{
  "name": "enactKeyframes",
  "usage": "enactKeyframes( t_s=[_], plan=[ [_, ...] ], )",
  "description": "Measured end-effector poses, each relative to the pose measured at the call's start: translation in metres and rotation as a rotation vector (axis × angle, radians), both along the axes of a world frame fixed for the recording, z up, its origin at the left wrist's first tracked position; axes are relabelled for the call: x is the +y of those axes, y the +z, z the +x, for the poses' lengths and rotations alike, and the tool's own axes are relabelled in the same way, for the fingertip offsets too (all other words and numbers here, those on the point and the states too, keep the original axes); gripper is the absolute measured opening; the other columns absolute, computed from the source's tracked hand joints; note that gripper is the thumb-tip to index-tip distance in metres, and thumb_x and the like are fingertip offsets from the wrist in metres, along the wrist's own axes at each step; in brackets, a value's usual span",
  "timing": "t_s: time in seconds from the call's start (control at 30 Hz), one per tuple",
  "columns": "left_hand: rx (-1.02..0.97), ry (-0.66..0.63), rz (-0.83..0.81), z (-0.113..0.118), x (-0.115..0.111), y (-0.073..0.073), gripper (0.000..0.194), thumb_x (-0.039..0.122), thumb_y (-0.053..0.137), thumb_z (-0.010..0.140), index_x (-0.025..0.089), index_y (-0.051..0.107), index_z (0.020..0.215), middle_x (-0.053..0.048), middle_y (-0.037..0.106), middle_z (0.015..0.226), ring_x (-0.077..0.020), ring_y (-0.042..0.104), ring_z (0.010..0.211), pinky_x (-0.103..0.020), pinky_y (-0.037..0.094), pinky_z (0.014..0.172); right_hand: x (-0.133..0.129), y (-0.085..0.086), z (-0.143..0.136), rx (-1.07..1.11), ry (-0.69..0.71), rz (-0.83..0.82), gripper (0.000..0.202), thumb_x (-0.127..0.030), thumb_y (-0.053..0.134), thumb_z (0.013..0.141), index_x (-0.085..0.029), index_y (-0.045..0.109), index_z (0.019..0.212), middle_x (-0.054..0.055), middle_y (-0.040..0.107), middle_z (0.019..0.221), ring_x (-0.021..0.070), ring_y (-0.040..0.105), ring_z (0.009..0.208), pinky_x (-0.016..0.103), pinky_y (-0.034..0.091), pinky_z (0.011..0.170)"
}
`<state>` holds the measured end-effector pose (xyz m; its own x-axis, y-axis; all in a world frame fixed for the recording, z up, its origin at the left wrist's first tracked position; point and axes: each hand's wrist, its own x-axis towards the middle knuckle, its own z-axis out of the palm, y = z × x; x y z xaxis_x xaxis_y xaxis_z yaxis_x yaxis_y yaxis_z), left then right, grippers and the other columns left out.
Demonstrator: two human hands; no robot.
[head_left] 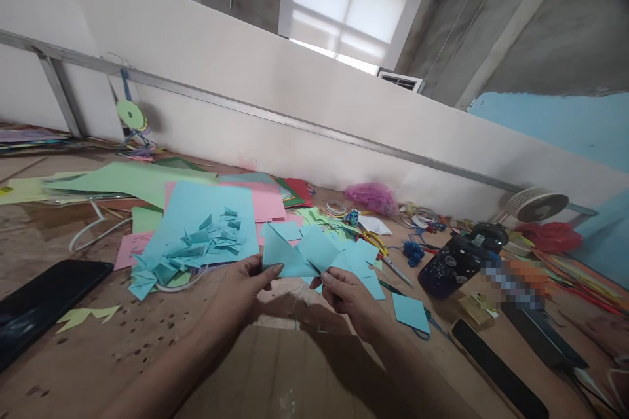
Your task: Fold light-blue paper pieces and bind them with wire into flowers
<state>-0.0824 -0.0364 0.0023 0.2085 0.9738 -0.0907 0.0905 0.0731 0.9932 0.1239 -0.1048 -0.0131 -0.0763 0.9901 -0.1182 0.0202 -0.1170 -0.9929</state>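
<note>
- The left hand point(240, 291) has its thumb and fingers point(272, 270) closed in a pinch on the left edge of a folded blue paper piece point(299, 254), held just above the worktop point(147, 347).
- The right hand point(351, 298) pinches the same folded piece from below at its lower right, fingers curled shut on it.
- The piece hangs between the two hands, in front of a small stack of loose blue paper squares point(361, 262) lying just behind it.
- A single blue square point(410, 311) lies flat on the worktop just to the right of the right hand.
- To the left, a heap of small folded blue shapes point(189, 249) rests on a large blue sheet point(196, 206), with pink and green sheets beneath and behind.
- A black phone point(42, 301) lies at the far left edge.
- Scissors point(383, 252) with yellow handles lie behind the squares; a dark bottle point(455, 262) lies on its side further right, near a small white fan point(535, 204).
</note>
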Motion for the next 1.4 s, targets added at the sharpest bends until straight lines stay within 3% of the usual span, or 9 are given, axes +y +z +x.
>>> enactKeyframes(
  t_s=[0.3, 0.57, 0.87, 1.4],
  plan=[
    [-0.056, -0.035, -0.030, 0.001, 0.001, -0.001, 0.031, 0.048, 0.075, 0.052, 0.019, 0.067, 0.061, 0.001, 0.061, 0.055, -0.0157, 0.050, 0.056, -0.025, 0.039, 0.056, 0.001, -0.001, -0.003, 0.016, -0.019, -0.028, 0.036, -0.050, 0.058, 0.087, -0.014, 0.064, 0.087, -0.005, 0.040, 0.056, 0.0071, 0.026, 0.048, 0.027, 0.014, 0.047],
    [-0.055, -0.054, -0.031, 0.002, -0.003, 0.005, 0.028, 0.045, 0.074, 0.052, 0.019, 0.069, 0.061, 0.000, 0.060, 0.053, -0.0158, 0.048, 0.054, -0.026, 0.040, 0.055, 0.000, -0.001, -0.007, 0.051, -0.082, -0.080, 0.041, -0.054, 0.060, 0.084, -0.019, 0.044, 0.069, -0.007, 0.039, 0.052, 0.0072, 0.021, 0.046, 0.028, 0.010, 0.046],
    [-0.123, -0.096, -0.036, 0.002, 0.001, -0.010, 0.029, 0.045, 0.076, 0.056, 0.018, 0.069, 0.064, -0.001, 0.061, 0.059, -0.0147, 0.048, 0.057, -0.025, 0.041, 0.058, 0.000, -0.011, -0.007, 0.137, -0.056, -0.016, 0.032, -0.045, 0.057, 0.088, -0.019, 0.045, 0.074, -0.006, 0.035, 0.058, 0.0091, 0.020, 0.051, 0.028, 0.012, 0.049],
    [-0.062, -0.105, -0.046, 0.002, -0.003, -0.002, 0.026, 0.044, 0.075, 0.056, 0.019, 0.071, 0.062, -0.001, 0.061, 0.056, -0.0158, 0.049, 0.054, -0.025, 0.038, 0.051, 0.000, -0.009, -0.011, 0.115, -0.091, -0.012, 0.035, -0.051, 0.062, 0.083, -0.019, 0.050, 0.076, -0.006, 0.036, 0.057, 0.0090, 0.023, 0.050, 0.027, 0.014, 0.049]
  ],
)
